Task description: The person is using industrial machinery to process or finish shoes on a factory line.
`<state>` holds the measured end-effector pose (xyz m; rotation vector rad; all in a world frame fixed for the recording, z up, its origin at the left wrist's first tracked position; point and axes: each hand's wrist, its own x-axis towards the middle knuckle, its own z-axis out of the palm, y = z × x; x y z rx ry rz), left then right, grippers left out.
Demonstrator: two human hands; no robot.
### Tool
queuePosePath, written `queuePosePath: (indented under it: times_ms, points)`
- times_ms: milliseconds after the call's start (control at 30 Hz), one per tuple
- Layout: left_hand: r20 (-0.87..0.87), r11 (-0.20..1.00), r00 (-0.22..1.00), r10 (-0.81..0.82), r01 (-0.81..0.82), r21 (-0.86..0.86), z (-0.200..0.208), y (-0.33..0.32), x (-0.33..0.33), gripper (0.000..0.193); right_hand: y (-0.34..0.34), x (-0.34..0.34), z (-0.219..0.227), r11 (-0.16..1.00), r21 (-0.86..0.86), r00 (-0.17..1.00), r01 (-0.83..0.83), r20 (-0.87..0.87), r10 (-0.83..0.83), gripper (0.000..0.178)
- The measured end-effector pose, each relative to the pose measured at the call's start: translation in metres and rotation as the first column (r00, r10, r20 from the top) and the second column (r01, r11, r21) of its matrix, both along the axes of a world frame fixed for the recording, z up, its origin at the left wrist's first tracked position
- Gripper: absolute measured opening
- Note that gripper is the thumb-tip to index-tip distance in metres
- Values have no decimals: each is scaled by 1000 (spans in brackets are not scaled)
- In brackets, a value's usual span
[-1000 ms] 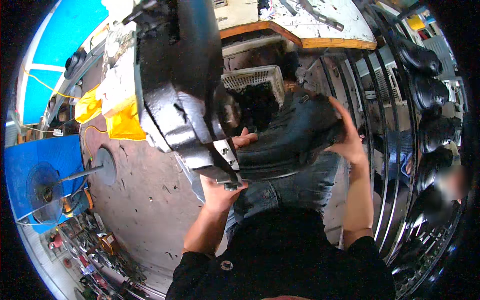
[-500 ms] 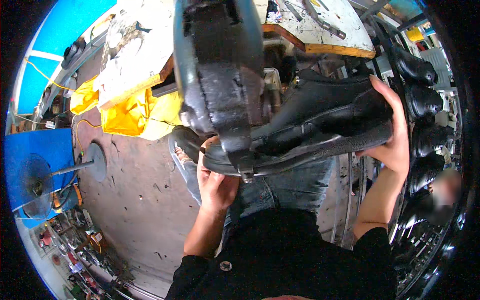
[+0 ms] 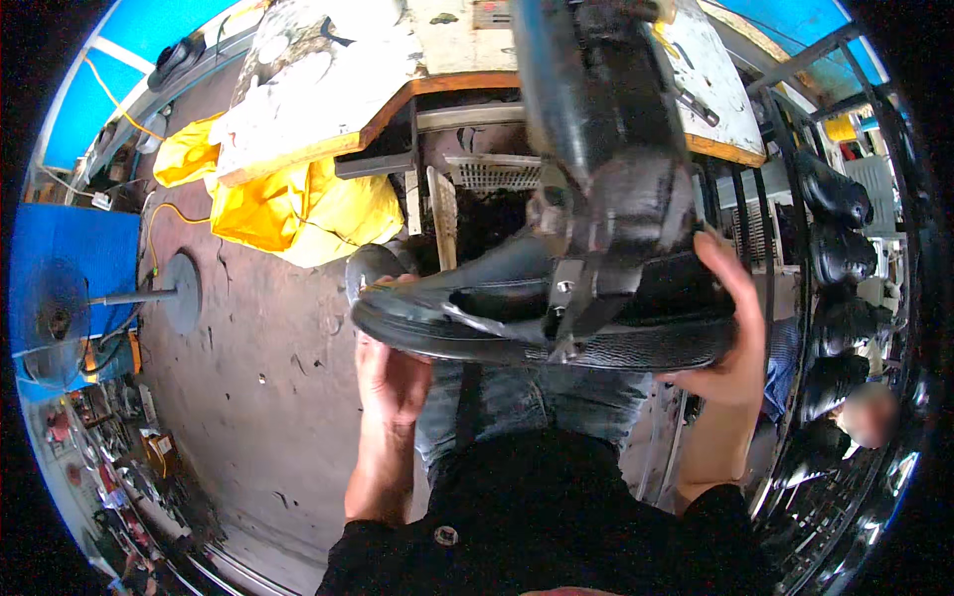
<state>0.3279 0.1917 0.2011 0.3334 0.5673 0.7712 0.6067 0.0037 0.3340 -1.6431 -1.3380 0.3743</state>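
A black shoe (image 3: 427, 306) lies sideways across the front of me, toe to the left, with its thick black sole along the lower edge. My left hand (image 3: 395, 382) grips the toe end from below, its fingers partly hidden behind the shoe. Around the heel curls my right hand (image 3: 733, 328), thumb side up along the back. The black head of a machine (image 3: 636, 199) comes down over the shoe's middle and hides part of the upper. Its narrow metal foot (image 3: 563, 308) reaches the shoe's side near the sole edge; whether it touches I cannot tell.
A white worktable (image 3: 328, 99) stands ahead, with a yellow sheet (image 3: 288, 214) under its left corner. Below the table is a pale plastic crate (image 3: 492, 171). A pedestal fan (image 3: 181, 293) is at left. On the right, a rack holds several black shoes (image 3: 843, 253), with a person (image 3: 820, 447) beyond.
The shoe has shifted left relative to the machine head, which now stands over its middle instead of near the toe. Both hands have moved left with it; my view has swung too.
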Motion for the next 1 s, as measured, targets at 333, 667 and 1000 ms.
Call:
queuePosePath:
  times_ms: [333,667,1000]
  points:
    - [-319,345,685,655,105,933,60,15,3,95,33,-39,-33,998,33,979,-60,-193,65,91]
    - [-644,-202,711,281,700,685,127,10,67,94,43,-44,1,988,-148,994,-35,102,51,91]
    - [-479,588,825,-300,555,588,77,-9,67,97,14,-34,-89,985,159,977,65,-213,-30,107]
